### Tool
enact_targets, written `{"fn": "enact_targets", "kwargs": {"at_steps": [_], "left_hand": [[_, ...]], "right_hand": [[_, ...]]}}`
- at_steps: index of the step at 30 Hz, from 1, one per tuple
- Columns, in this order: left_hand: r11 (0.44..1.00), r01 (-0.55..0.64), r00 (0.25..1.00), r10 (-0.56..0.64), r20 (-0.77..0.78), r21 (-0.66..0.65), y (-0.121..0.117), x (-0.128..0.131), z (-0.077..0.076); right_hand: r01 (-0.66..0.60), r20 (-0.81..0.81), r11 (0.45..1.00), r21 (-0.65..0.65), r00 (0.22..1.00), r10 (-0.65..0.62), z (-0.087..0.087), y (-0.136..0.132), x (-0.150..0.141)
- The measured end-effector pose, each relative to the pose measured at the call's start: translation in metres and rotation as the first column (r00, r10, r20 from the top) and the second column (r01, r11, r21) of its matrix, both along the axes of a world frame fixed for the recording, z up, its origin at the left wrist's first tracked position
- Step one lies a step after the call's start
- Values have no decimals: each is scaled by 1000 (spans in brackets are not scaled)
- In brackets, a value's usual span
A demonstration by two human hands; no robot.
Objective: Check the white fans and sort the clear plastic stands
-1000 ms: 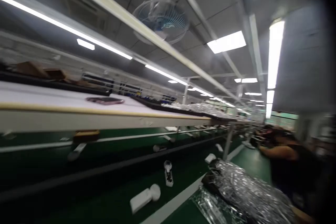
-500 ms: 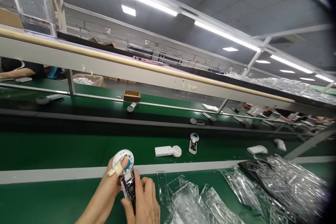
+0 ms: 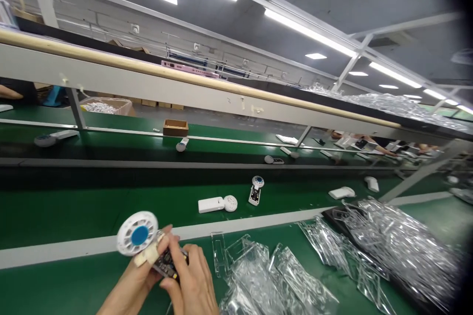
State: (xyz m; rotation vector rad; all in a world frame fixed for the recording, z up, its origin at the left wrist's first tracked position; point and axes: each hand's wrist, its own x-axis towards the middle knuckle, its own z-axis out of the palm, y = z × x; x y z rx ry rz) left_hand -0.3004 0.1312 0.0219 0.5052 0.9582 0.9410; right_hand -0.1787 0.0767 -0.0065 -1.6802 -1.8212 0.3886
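By the white edge (image 3: 266, 220) of the surface (image 3: 51, 285), left hand (image 3: 129, 280) and right hand (image 3: 195, 278) both grip a fan (image 3: 137, 234)! Clear plastic pieces (image 3: 254, 270) lie rightward.

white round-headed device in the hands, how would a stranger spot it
Over the green bench, left of the clear plastic pieces, find the left hand and right hand. They hold a white round-headed device with a blue disc and exposed circuitry. Unlike the white devices lying beyond, it is held.

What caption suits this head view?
Left hand and right hand hold a white, round-headed device near clear plastic pieces on a green worktop.
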Motion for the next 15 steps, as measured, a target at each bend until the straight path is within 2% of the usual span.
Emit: {"fn": "enact_targets", "kwargs": {"at_steps": [2, 3, 6, 8, 11, 15], "left_hand": [[999, 12, 996, -16, -86, -43, -2, 0, -10], [999, -6, 988, 0, -156, -34, -2, 0, -15], [995, -60, 939, 82, -333, 76, 2, 2, -33], [987, -76, 920, 124, -373, 142, 4, 3, -44], [982, -92, 909, 150, -389, 162, 4, 4, -56], [991, -75, 900, 116, -420, 112, 9, 4, -53]], "right_hand": [[14, -98, 999, 33, 995, -10, -1, 2, -2], [72, -186, 997, 26, 980, -66, -4, 5, -4], [321, -418, 940, -118, 842, -340, -14, 19, -8], [406, -447, 895, -187, 776, -445, -20, 30, -8], [424, -445, 895, -137, 781, -438, -25, 39, -9], [371, -415, 917, -148, 818, -398, -20, 48, -7]]}}
